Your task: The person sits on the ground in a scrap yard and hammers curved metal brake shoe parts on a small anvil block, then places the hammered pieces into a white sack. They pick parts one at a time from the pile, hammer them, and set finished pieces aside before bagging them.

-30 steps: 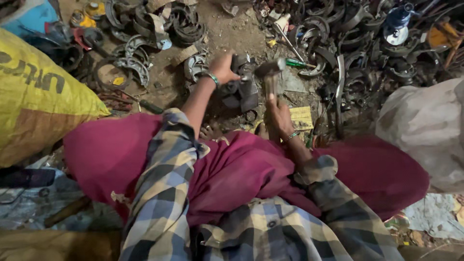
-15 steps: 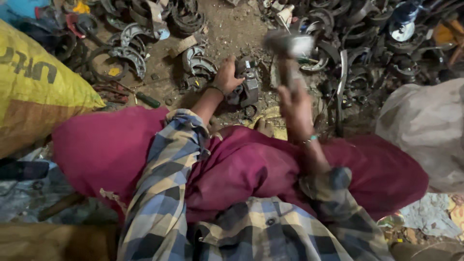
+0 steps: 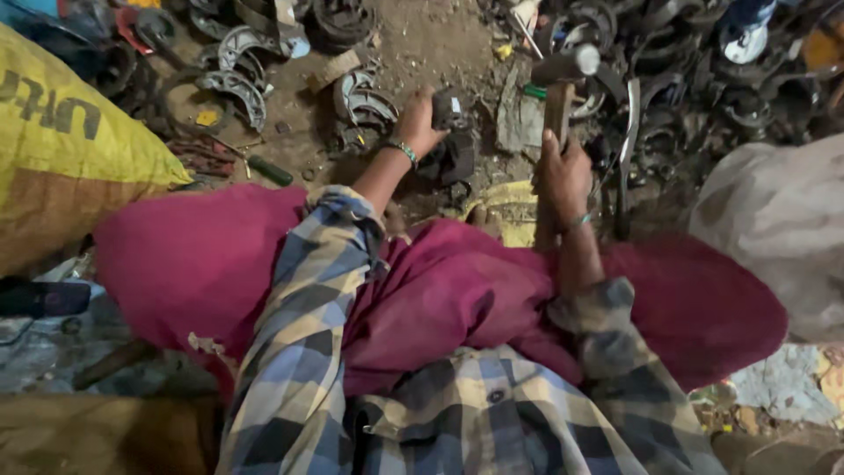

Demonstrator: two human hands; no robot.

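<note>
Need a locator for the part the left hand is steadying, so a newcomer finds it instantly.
Start at the big yellow sack on the left edge, then move right across the dirt floor past the curved grey metal shoes to the person's left hand. The dark blocky metal part sits under its fingers. Unlike the curved, ring-like scrap around it, it is chunky and squarish with a small pale patch on top.

Plaid shirt (image 3: 440, 413) in blue, cream, grey, sleeves rolled; magenta trousers (image 3: 211, 264) mid-frame; green bangles (image 3: 403, 149) on both wrists.
</note>
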